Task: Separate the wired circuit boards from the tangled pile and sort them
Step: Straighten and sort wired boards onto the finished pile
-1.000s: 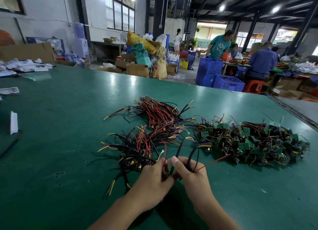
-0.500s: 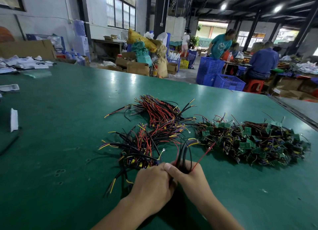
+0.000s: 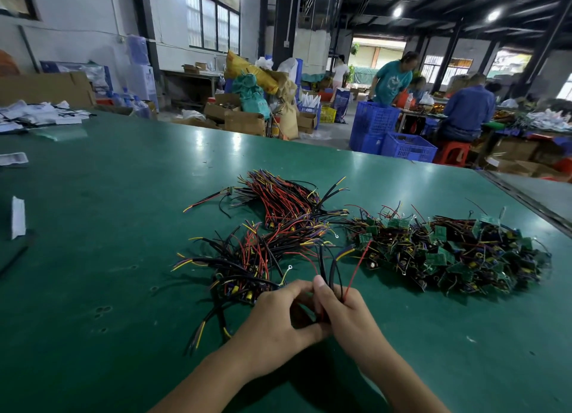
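On my green table (image 3: 93, 227), a sorted bunch (image 3: 241, 267) lies just left of my hands. My left hand (image 3: 278, 320) pinches a few wires (image 3: 332, 273); my right hand (image 3: 349, 316), touching it, grips the same wires. The tangled pile (image 3: 448, 258) sits farther right.

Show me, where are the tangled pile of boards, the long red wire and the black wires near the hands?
tangled pile of boards (image 3: 435, 259): head view, green board mid-pile.
long red wire (image 3: 356, 270): head view, its middle stretch.
black wires (image 3: 322, 264): head view, one upright stretch.
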The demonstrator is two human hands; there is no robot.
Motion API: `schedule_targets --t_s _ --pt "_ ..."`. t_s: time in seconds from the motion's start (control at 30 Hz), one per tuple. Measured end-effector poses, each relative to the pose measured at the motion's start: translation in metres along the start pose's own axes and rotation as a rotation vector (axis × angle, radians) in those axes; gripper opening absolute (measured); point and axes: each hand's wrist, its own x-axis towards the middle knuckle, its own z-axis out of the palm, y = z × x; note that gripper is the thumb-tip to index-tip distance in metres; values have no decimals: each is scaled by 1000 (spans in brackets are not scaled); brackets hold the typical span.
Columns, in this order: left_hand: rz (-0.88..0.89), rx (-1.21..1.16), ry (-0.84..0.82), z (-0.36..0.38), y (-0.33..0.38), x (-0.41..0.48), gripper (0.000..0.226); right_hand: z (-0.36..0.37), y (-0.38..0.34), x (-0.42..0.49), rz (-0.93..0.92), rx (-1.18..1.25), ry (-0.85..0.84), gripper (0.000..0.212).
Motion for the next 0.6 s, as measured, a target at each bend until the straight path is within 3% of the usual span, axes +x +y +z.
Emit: schedule_targets --t_s 0.17,0.33,0.43,0.53,0.6 --pt "-12 28 14 -2 0 -1 29 3 -6 -1 115 114 -18 50" --pt "-127 -120 46 -3 1 2 29 -1 -7 2 292 269 42 55" --pt "-210 -230 112 -2 1 4 25 -6 -5 3 420 493 1 55" --pt "-283 -387 195 -1 -1 6 21 -11 -5 1 404 839 -119 52" --pt "-307 -469 235 -3 -1 6 21 -15 -4 -1 343 888 -167 68"
